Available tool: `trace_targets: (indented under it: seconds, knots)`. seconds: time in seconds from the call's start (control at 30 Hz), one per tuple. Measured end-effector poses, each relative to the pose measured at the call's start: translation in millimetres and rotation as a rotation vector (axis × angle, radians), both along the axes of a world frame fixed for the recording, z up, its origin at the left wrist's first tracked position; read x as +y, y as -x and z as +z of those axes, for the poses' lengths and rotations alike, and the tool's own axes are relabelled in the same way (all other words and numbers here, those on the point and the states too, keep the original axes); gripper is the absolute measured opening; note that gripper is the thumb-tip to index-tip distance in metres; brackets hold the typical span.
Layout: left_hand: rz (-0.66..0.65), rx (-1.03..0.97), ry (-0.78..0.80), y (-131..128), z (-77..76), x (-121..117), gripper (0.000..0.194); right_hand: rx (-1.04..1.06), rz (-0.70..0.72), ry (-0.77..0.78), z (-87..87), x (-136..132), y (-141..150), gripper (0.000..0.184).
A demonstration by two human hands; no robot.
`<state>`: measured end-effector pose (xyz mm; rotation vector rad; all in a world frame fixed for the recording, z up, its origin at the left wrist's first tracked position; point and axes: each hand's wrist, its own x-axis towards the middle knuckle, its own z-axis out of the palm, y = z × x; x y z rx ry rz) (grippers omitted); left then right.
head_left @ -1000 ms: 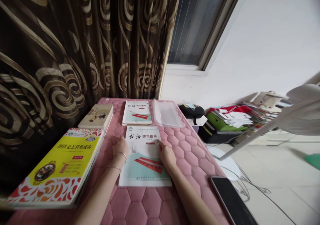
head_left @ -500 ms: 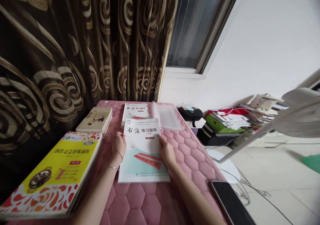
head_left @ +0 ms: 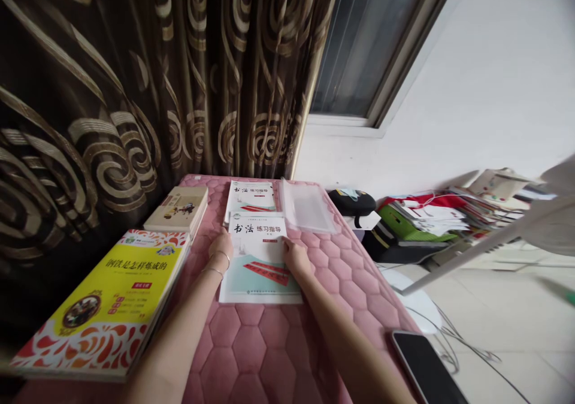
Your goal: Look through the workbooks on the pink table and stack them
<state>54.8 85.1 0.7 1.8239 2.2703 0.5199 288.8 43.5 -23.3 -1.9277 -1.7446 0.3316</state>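
Pinching the near booklet (head_left: 261,260) by its side edges with the fingers (head_left: 288,248), left hand (head_left: 221,250) and right hand (head_left: 297,259) held it mid-way along the pink cover (head_left: 251,356), partly hiding the far booklet (head_left: 251,195). Clear sleeves (head_left: 308,207) lay far right, yellow book (head_left: 121,272) left.

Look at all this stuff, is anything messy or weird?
Nothing looks spilled or broken. The phone lies right at the edge of the pink mat, so it might get knocked off. By the wall, papers are heaped unevenly. The book between the left hand and right hand looks undamaged.
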Motion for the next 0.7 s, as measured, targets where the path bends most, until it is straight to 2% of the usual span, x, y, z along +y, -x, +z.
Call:
trace_targets:
  seconds: [0.07,0.17,0.23,0.3,0.37,0.5,0.7]
  knots:
    - [-0.007,0.052,-0.017,-3,3.2,-9,0.039,-0.011,-0.010,0.006,0.4,0,1,0.039]
    - [-0.069,0.130,-0.077,-10,1.8,-38,0.040,-0.029,-0.023,0.021,1.6,-1,3,0.039]
    - [-0.233,0.195,-0.139,-14,-6.3,-61,0.043,-0.042,-0.023,0.032,3.0,-2,3,0.039]
    - [-0.519,0.284,-0.211,-15,-19.2,-81,0.043,-0.054,-0.013,0.041,5.2,-2,3,0.039]
    - [-0.691,0.330,-0.257,-10,-33.4,-93,0.044,-0.069,-0.003,0.053,8.4,-2,3,0.039]
    - [-0.708,0.346,-0.324,3,-51.7,-94,0.049,-0.104,-0.009,0.092,15.3,-4,3,0.037]
    - [-0.709,0.371,-0.335,6,-55.0,-90,0.050,-0.136,-0.022,0.108,23.0,-21,8,0.038]
